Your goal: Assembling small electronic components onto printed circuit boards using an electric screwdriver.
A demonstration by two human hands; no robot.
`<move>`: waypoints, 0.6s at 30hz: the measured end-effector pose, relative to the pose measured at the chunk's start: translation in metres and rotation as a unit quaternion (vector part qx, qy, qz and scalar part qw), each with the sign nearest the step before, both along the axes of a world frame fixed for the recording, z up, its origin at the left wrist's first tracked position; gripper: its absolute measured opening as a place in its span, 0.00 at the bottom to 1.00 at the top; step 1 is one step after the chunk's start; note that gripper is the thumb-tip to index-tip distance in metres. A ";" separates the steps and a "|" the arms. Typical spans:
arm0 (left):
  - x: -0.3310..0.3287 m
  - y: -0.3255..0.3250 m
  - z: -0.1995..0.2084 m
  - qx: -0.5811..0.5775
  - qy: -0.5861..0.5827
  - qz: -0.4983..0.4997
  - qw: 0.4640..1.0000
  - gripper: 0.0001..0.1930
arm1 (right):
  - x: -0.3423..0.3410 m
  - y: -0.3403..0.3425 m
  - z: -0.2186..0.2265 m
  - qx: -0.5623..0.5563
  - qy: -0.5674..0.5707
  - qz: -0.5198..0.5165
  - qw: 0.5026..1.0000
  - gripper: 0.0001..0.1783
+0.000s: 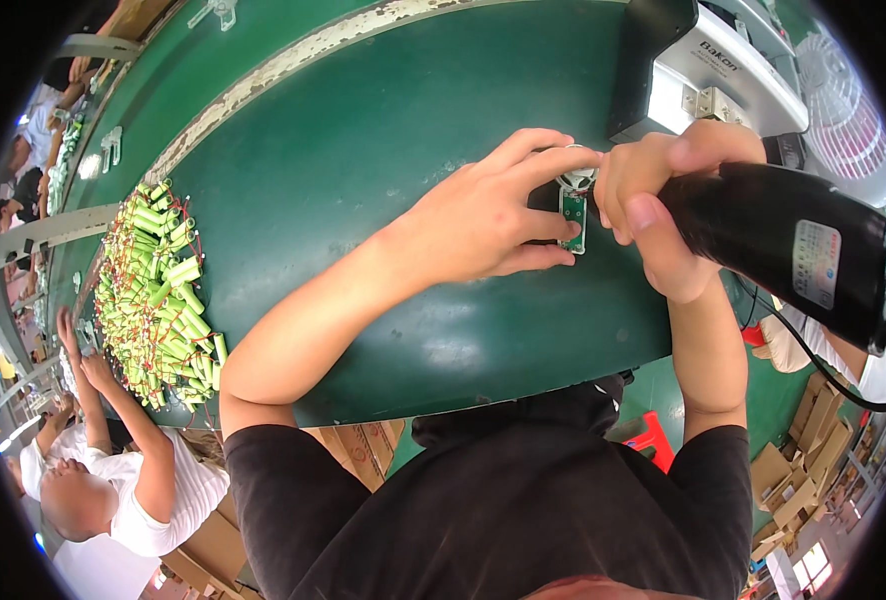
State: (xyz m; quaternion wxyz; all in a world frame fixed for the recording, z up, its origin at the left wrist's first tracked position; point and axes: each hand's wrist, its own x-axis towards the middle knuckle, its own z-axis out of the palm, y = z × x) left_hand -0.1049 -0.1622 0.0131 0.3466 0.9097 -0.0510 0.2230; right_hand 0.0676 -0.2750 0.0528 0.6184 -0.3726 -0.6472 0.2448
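My left hand (498,215) lies over a small narrow white housing (563,248) on the green table and holds it between its fingers. Inside the housing sits a green circuit board (572,208), with a rounded part (578,178) at its far end. Close beside it, my right hand (663,205) is wrapped around the front of a black corded electric screwdriver (763,225). A pale label is stuck on the tool's body, which slants back toward the right edge. My fingers hide the tool's tip, so I cannot tell if it touches the housing.
Green-wrapped battery cells (158,300) with red wires lie heaped at the table's left. A grey and black bench unit (713,75) and a white fan (843,105) stand far right. A co-worker (113,480) sits at the left. A black cable (813,350) loops at the right.
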 end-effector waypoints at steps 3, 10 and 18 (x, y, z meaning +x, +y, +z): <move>0.001 0.003 -0.002 0.009 -0.008 0.004 1.000 0.10 | -0.004 0.005 -0.003 0.011 0.005 0.001 1.000 0.21; 0.003 0.008 0.013 0.041 0.005 0.009 0.999 0.13 | 0.000 -0.001 0.001 0.036 0.104 0.016 0.994 0.23; 0.037 0.112 0.022 0.272 -0.056 0.303 0.912 0.10 | -0.012 0.011 -0.010 0.008 0.133 0.005 0.991 0.22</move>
